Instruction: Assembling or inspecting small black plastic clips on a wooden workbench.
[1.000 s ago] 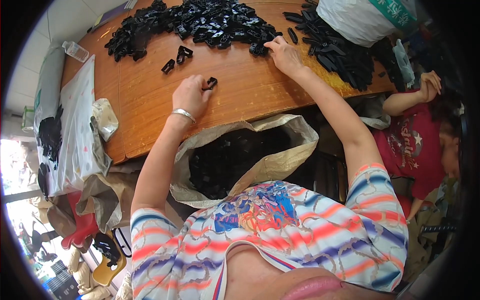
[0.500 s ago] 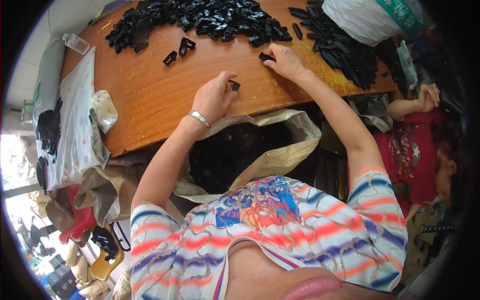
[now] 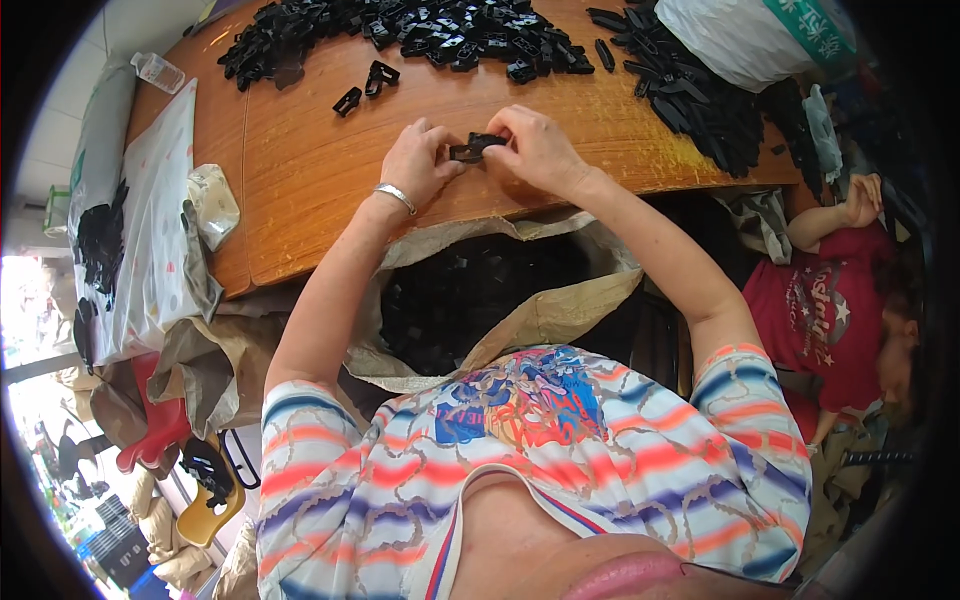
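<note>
My left hand (image 3: 418, 165) is closed in a pinch on a small black plastic part (image 3: 462, 153) above the near part of the wooden table (image 3: 330, 190). My right hand (image 3: 535, 145) grips a second black plastic part (image 3: 484, 140), held right against the first one. Fingers cover much of both parts, so I cannot tell whether they are joined. Two loose black plastic pieces, one a bracket shape (image 3: 381, 77) and one smaller clip (image 3: 347, 101), lie beyond my left hand. Below my hands, an open woven sack (image 3: 560, 310) holds many black parts.
A large heap of black clips (image 3: 450, 45) covers the table's far side. Long black strips (image 3: 700, 115) are piled at the right, beside a white plastic bag (image 3: 715, 40). A clear bottle (image 3: 157, 72) lies far left. A person in a red shirt (image 3: 815, 310) is at the right.
My right hand has come left and nearer, bringing its black part against the one in my left hand. My left hand has moved slightly away from me.
</note>
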The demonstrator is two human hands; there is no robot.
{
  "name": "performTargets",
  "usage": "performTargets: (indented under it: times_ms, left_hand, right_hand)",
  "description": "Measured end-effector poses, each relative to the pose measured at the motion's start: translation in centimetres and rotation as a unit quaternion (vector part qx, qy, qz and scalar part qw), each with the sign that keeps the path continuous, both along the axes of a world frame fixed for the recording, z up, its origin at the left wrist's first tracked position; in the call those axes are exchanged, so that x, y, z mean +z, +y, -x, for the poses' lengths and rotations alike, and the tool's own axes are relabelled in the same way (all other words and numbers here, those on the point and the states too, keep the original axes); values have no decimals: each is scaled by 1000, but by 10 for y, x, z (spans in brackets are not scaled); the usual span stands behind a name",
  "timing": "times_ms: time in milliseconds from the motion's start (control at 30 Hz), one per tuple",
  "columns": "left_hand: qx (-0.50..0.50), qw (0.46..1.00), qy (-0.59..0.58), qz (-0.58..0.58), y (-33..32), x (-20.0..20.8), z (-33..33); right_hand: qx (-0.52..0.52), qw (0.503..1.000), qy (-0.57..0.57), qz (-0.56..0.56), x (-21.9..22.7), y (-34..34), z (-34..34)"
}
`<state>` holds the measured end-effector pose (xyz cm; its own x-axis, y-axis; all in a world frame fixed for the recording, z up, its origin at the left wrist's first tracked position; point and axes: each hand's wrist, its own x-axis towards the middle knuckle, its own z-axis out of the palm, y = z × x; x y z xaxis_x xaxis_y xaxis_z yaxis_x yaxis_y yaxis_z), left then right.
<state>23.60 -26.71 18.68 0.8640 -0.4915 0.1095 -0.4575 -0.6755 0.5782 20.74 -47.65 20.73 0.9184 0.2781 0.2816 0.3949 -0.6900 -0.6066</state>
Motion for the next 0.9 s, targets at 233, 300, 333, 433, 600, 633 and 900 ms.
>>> performTargets:
  times_ms: [233, 300, 333, 433, 600, 633, 900]
  left_hand:
    - [9, 999, -12, 35, 1, -9, 0]
    - [4, 999, -11, 47, 1, -9, 1]
    - [7, 999, -11, 44, 1, -7, 1]
    - [4, 997, 31, 66, 2, -6, -3]
    - [45, 973, 149, 171, 10, -18, -12]
    - [46, 973, 149, 171, 3, -7, -9]
    - [65, 987, 113, 95, -1, -2, -9]
  right_hand:
    - [22, 999, -33, 17, -13, 17, -3]
    - [38, 997, -60, 43, -15, 18, -6]
    - [38, 997, -59, 44, -14, 17, -6]
    - [43, 995, -59, 71, -12, 15, -9]
    - [60, 995, -39, 74, -9, 18, -6]
    - [61, 995, -38, 74, -11, 15, -4]
    - [24, 997, 4, 67, -7, 3, 13]
